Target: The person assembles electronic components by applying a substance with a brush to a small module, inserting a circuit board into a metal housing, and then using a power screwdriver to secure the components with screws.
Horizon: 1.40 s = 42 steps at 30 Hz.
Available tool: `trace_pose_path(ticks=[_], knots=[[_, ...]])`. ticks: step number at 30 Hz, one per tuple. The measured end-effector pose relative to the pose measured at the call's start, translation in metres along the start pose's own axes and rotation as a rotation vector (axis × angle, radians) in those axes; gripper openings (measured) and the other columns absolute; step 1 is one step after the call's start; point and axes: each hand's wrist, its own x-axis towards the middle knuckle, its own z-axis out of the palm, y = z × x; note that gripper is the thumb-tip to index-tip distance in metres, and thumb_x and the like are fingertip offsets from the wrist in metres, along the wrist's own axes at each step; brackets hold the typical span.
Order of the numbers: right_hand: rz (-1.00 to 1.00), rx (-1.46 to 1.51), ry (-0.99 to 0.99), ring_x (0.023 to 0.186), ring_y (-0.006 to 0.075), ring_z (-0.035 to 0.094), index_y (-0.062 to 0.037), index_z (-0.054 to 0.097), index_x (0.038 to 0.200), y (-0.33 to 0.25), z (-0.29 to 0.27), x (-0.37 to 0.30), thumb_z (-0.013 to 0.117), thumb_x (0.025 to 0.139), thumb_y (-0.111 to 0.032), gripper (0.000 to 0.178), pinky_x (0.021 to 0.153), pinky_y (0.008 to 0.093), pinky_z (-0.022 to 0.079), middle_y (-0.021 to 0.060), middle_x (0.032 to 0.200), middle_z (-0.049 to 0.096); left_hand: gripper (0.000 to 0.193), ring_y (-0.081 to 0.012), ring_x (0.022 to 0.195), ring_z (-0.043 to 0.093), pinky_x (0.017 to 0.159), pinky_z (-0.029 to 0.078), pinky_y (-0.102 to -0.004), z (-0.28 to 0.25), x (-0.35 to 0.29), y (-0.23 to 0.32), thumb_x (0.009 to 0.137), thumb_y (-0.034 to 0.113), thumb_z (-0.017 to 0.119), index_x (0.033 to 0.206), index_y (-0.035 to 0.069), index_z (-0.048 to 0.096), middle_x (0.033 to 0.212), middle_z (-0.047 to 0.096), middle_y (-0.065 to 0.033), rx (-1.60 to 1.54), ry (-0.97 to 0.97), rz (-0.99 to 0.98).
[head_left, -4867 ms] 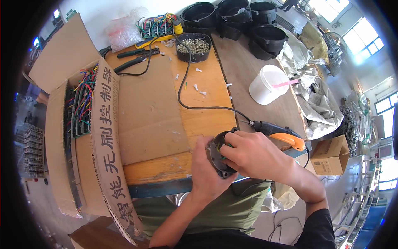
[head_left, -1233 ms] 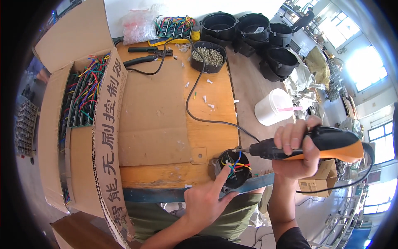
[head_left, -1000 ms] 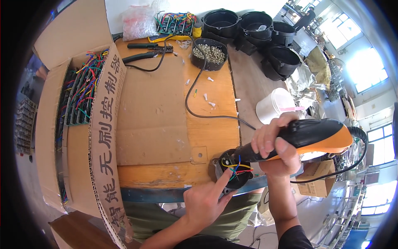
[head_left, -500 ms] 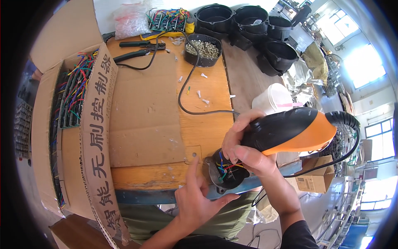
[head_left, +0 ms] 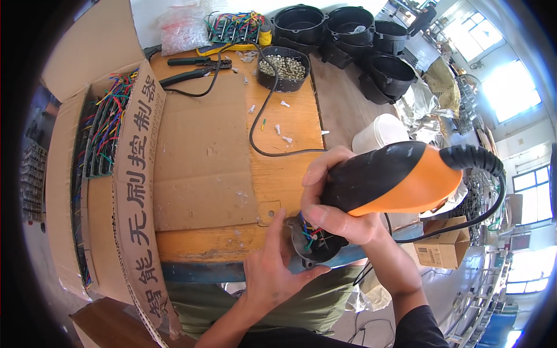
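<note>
My right hand (head_left: 342, 223) is wrapped round a black-and-orange corded power tool (head_left: 383, 177), tilted with its cord end up to the right. The tool's working end is hidden behind my fingers, over a round black housing (head_left: 298, 246). Inside the housing lie green, blue and red wires (head_left: 312, 239). The housing sits at the table's front edge, its right part covered by my right hand. My left hand (head_left: 272, 275) is at the housing's left side, index finger and thumb spread round its rim. Whether they press on it is hard to see.
An open cardboard box (head_left: 136, 191) of wired circuit boards stands at the left. Behind are crimping pliers (head_left: 194, 75), a black bin of small parts (head_left: 284, 72) and several black housings (head_left: 348, 29). A white bucket (head_left: 377, 133) stands at the right. A black cable (head_left: 253, 130) crosses the table.
My right hand and the power tool have moved left and slightly nearer to me, over the housing. My left hand has moved slightly closer to the housing's rim.
</note>
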Motion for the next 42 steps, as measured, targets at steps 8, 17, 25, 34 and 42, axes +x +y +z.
trace_pose_path(ticks=[8, 17, 25, 34, 42], knots=[[-0.075, 0.020, 0.045, 0.061, 0.0147, 0.058, -0.0012, 0.044, 0.108, 0.002, 0.008, -0.009, 0.069, 0.079, -0.005, 0.038, 0.059, 0.0273, 0.049, 0.0093, 0.069, 0.058, 0.107, -0.0241, 0.066, 0.064, 0.057, 0.050, -0.0336, 0.003, 0.000, -0.005, 0.061, 0.039, 0.093, 0.143, -0.002, 0.038, 0.075, 0.065, -0.0090, -0.022, 0.062, 0.044], [-0.098, -0.110, -0.014, 0.067, 0.0152, 0.060, -0.0040, 0.045, 0.094, -0.001, 0.014, -0.011, 0.069, 0.076, 0.004, 0.031, 0.064, 0.0281, 0.050, 0.0090, 0.073, 0.059, 0.097, -0.0275, 0.078, 0.074, 0.064, 0.057, -0.0351, 0.007, 0.000, -0.004, 0.064, 0.036, 0.093, 0.138, 0.000, 0.042, 0.090, 0.073, -0.0122, -0.053, 0.103, 0.061], [-0.050, -0.078, 0.140, 0.068, 0.0134, 0.060, -0.0039, 0.046, 0.094, -0.002, 0.017, -0.017, 0.066, 0.076, 0.002, 0.027, 0.065, 0.0272, 0.049, 0.0090, 0.074, 0.062, 0.099, -0.0237, 0.064, 0.071, 0.056, 0.053, -0.0322, 0.011, 0.000, -0.004, 0.062, 0.037, 0.094, 0.138, 0.000, 0.043, 0.073, 0.070, -0.0084, 0.015, 0.105, 0.031], [-0.111, -0.152, 0.063, 0.065, 0.0095, 0.056, 0.0006, 0.050, 0.103, 0.005, 0.006, -0.017, 0.068, 0.074, -0.002, 0.033, 0.063, 0.0237, 0.045, 0.0061, 0.072, 0.062, 0.100, -0.0219, 0.055, 0.067, 0.052, 0.049, -0.0310, 0.022, 0.001, -0.011, 0.061, 0.035, 0.094, 0.138, -0.002, 0.043, 0.063, 0.065, -0.0070, -0.075, 0.182, 0.096], [-0.169, -0.250, -0.098, 0.067, 0.0129, 0.061, -0.0029, 0.060, 0.094, -0.011, 0.001, -0.002, 0.075, 0.071, -0.008, 0.029, 0.065, 0.0253, 0.048, 0.0027, 0.073, 0.063, 0.103, -0.0245, 0.056, 0.067, 0.053, 0.051, -0.0341, 0.018, 0.000, -0.009, 0.060, 0.034, 0.094, 0.142, -0.001, 0.043, 0.065, 0.067, -0.0080, 0.022, 0.129, 0.061]])
